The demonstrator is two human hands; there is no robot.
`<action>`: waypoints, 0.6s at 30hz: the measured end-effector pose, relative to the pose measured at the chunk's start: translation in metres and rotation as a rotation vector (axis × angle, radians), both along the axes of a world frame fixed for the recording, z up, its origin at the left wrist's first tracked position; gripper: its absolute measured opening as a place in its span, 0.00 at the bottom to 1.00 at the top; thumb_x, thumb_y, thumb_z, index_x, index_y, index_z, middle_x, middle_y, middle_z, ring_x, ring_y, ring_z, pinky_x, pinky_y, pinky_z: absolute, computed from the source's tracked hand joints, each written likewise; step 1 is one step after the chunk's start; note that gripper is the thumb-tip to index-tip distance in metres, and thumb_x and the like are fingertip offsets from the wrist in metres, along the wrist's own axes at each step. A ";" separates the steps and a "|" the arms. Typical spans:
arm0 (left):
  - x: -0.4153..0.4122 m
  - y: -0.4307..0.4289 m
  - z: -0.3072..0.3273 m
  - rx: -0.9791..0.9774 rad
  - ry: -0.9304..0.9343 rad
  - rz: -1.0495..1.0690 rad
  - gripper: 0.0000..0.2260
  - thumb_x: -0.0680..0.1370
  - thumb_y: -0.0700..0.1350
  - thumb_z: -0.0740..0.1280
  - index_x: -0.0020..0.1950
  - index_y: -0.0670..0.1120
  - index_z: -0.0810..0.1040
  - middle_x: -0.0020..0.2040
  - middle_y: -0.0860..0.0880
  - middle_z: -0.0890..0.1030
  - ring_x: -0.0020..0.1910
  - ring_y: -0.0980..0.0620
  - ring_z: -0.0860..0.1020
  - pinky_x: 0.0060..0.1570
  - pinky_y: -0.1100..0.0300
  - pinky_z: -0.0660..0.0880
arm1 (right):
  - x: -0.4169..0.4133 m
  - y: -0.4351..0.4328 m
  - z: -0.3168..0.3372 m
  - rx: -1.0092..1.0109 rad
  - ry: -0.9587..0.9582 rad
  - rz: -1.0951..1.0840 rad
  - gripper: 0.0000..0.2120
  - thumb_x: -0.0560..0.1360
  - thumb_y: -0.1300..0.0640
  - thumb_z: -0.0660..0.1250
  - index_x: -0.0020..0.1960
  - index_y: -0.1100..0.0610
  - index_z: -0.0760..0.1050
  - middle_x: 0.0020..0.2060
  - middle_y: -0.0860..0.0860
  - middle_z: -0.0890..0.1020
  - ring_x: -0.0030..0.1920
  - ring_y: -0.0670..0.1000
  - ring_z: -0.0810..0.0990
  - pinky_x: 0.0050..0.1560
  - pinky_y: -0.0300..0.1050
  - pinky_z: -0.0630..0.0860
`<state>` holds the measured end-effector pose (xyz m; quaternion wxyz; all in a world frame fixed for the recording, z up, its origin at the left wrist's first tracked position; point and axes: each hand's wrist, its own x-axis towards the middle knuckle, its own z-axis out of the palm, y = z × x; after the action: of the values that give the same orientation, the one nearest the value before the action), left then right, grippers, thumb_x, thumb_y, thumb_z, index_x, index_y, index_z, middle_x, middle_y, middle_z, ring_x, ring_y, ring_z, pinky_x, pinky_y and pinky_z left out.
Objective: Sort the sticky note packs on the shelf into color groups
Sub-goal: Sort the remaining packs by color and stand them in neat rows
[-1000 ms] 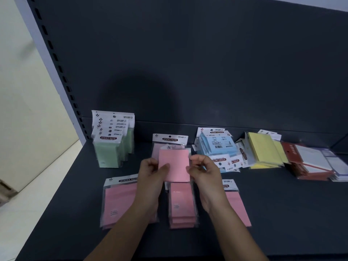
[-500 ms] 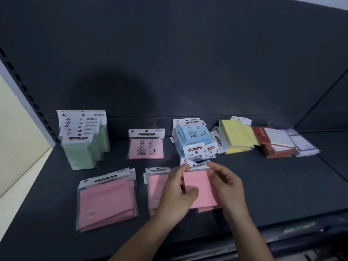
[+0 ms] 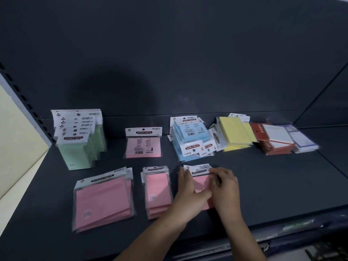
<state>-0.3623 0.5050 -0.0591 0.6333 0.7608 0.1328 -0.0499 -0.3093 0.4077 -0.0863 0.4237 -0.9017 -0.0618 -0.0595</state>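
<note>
A pink sticky note pack [image 3: 201, 182] with a white "STICKY NOTE" header lies flat at the front of the dark shelf [image 3: 282, 185], on top of other pink packs. My left hand [image 3: 189, 189] holds its left edge, thumb across the pink face. My right hand [image 3: 226, 187] grips its right side, fingers curled at the header. To the left lie a narrow pink stack [image 3: 158, 191] and a large pink stack [image 3: 103, 198]. One more pink pack [image 3: 143, 146] sits behind them.
Green packs [image 3: 79, 147] stand at the back left by the slotted upright [image 3: 28, 106]. Along the back run a blue pile [image 3: 192, 142], a yellow pile [image 3: 235, 134], red-and-white packs [image 3: 275, 141] and purple-edged packs [image 3: 304, 141]. The shelf's front edge [image 3: 282, 229] is near my wrists.
Both hands carried the pink pack from mid-air in front of the back pink pack down and right onto the front right pink pile. The camera view shifted right.
</note>
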 end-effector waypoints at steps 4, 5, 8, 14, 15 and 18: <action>-0.002 0.014 0.009 -0.050 -0.130 0.026 0.28 0.74 0.38 0.65 0.65 0.62 0.60 0.66 0.68 0.58 0.54 0.83 0.60 0.49 0.86 0.58 | 0.001 0.008 0.011 -0.088 -0.189 0.096 0.15 0.72 0.72 0.62 0.53 0.59 0.79 0.52 0.50 0.77 0.54 0.48 0.71 0.56 0.41 0.68; -0.002 0.022 0.012 -0.063 -0.165 0.076 0.26 0.74 0.37 0.65 0.61 0.64 0.63 0.61 0.69 0.64 0.51 0.84 0.63 0.45 0.86 0.61 | 0.001 0.014 0.015 -0.041 -0.213 0.152 0.15 0.72 0.73 0.62 0.51 0.59 0.79 0.49 0.48 0.79 0.51 0.46 0.73 0.53 0.38 0.69; 0.000 0.056 0.014 -0.026 -0.218 0.317 0.22 0.73 0.37 0.66 0.60 0.59 0.68 0.54 0.67 0.71 0.55 0.70 0.70 0.46 0.81 0.66 | 0.004 0.040 0.024 0.150 -0.155 0.306 0.15 0.73 0.72 0.61 0.49 0.57 0.80 0.44 0.41 0.80 0.46 0.39 0.78 0.46 0.28 0.72; 0.007 0.119 -0.002 0.094 -0.047 0.540 0.17 0.73 0.37 0.66 0.57 0.51 0.68 0.57 0.50 0.72 0.56 0.52 0.72 0.56 0.59 0.68 | 0.020 0.107 0.032 0.409 0.417 0.453 0.15 0.75 0.65 0.63 0.42 0.45 0.76 0.35 0.34 0.81 0.40 0.34 0.79 0.42 0.25 0.71; 0.010 0.125 -0.006 0.065 -0.006 0.546 0.20 0.73 0.38 0.66 0.62 0.48 0.67 0.54 0.51 0.74 0.53 0.53 0.73 0.54 0.60 0.68 | 0.025 0.115 0.030 0.421 0.485 0.422 0.14 0.75 0.65 0.63 0.40 0.46 0.75 0.37 0.37 0.82 0.40 0.37 0.79 0.43 0.29 0.72; 0.022 0.141 -0.015 -0.069 0.054 0.597 0.26 0.70 0.42 0.68 0.65 0.43 0.64 0.52 0.49 0.78 0.55 0.49 0.76 0.57 0.56 0.72 | 0.035 0.131 0.028 0.472 0.647 0.326 0.10 0.73 0.66 0.61 0.41 0.54 0.76 0.42 0.51 0.81 0.43 0.49 0.77 0.43 0.39 0.72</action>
<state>-0.3403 0.6460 -0.0743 0.6417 0.6646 0.3655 0.1139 -0.2744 0.5389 -0.0578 0.6197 -0.7308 -0.0523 0.2813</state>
